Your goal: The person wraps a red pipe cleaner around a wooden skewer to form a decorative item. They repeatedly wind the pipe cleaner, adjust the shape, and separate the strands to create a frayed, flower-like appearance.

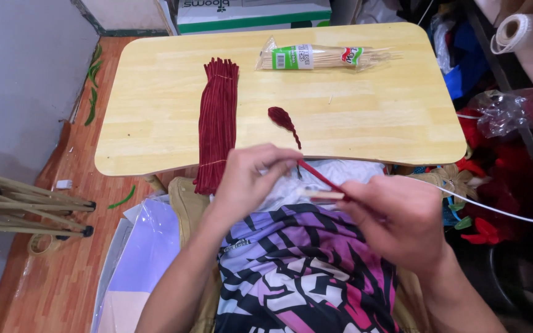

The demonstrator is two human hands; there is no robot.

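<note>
My left hand and my right hand meet just below the near edge of a small light wooden table. Between them runs a dark red pipe cleaner, pinched at its upper end by my left fingers. My right hand grips its lower end together with a thin wooden stick. On the table lie a long bundle of dark red pipe cleaners, a small coiled dark red leaf shape and a clear bag of wooden skewers.
A cardboard box stands behind the table. Bamboo sticks lie on the floor at left, with green scraps. Plastic sheets rest beside my lap. At right are a white cable, crumpled plastic and red items.
</note>
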